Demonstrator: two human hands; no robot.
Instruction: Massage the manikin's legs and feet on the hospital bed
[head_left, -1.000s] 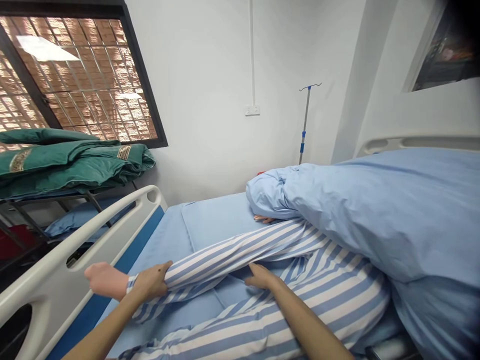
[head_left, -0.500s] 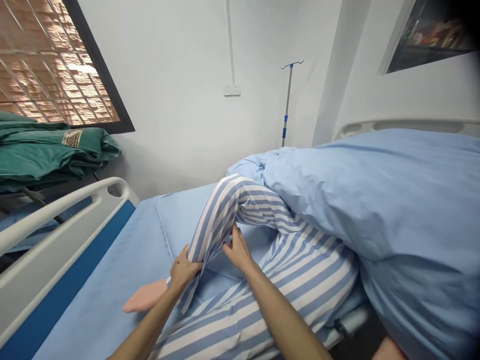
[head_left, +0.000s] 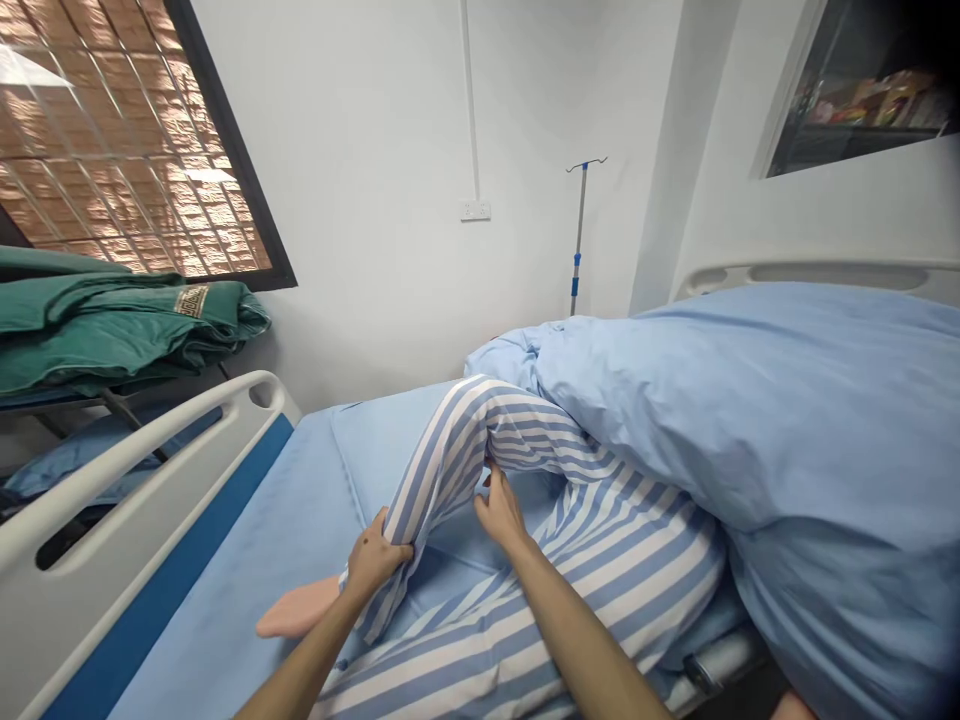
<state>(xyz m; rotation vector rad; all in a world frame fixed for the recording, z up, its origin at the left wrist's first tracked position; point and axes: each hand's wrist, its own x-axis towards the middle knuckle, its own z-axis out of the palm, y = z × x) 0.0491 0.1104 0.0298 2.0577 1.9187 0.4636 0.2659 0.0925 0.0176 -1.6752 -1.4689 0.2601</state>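
A bent leg in a blue-and-white striped trouser leg (head_left: 431, 470) rises from the bed, knee up, its bare foot (head_left: 298, 608) on the sheet. My left hand (head_left: 377, 555) is closed round the lower shin, just above the ankle. Behind the bent knee, my right hand (head_left: 501, 508) reaches up against the underside of the leg, its fingertips partly hidden by the cloth. The other striped leg (head_left: 465, 665) lies flat beneath my forearms. A light blue quilt (head_left: 675, 400) covers the body from the hips up.
A bed end board (head_left: 172, 460) stands on the left, and another board (head_left: 825, 272) at the far right. Green folded cloth (head_left: 127, 320) is piled beyond the left board. A drip stand (head_left: 577, 240) stands by the wall. A metal bed rail (head_left: 720, 660) runs along the near edge.
The view has tilted up slightly and shifted left, so everything sits lower and further right. Both hands keep their places on the bent leg, which looks much the same.
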